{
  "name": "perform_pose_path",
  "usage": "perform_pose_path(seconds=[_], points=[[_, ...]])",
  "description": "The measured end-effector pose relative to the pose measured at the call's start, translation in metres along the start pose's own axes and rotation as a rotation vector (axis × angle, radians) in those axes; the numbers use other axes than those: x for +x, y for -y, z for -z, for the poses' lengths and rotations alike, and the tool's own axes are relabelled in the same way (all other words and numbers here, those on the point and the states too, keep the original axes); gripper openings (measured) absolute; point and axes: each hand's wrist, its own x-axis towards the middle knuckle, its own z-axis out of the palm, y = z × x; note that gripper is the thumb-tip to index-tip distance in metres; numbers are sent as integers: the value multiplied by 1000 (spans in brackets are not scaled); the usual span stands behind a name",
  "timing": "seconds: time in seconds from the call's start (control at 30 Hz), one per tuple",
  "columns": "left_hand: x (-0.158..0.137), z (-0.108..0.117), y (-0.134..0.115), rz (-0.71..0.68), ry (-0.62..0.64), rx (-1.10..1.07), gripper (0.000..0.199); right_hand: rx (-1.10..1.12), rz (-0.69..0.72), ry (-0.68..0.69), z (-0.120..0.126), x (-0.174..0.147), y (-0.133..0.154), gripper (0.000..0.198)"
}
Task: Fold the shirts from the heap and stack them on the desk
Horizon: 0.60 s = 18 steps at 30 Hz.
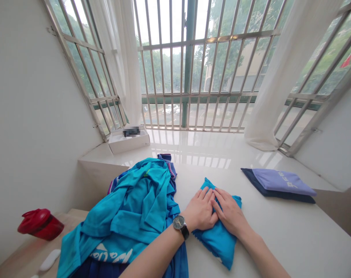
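A blue garment (pixel 221 243), folded into a small thick bundle, lies on the white sill. My left hand (pixel 201 210), with a black-strapped watch on the wrist, rests flat on top of it, fingers stretched forward. Beside it my right hand (pixel 228 212) presses on the same bundle, its fingers also extended and touching the left hand. Part of the bundle is hidden under both hands. Left of it, a loose heap of turquoise shirts (pixel 135 208) with white lettering hangs over the sill's edge, darker blue clothing showing beneath.
Folded garments, lavender (pixel 279 182) over navy (pixel 256 184), lie at the right. A white box (pixel 129 143) stands near the barred window. At the lower left, a red cup (pixel 41 224) and a white object (pixel 50 260) sit on a wooden surface. White curtains (pixel 268 116) hang at the sides.
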Motion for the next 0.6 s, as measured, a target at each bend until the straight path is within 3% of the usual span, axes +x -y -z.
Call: perform_pose_path(seconds=[0.3, 0.6], points=[[1, 4, -2, 28, -3, -33, 66, -65, -53, -30, -1, 0, 0, 54], [-21, 4, -29, 165, 17, -70, 74, -35, -76, -28, -2, -1, -4, 56]])
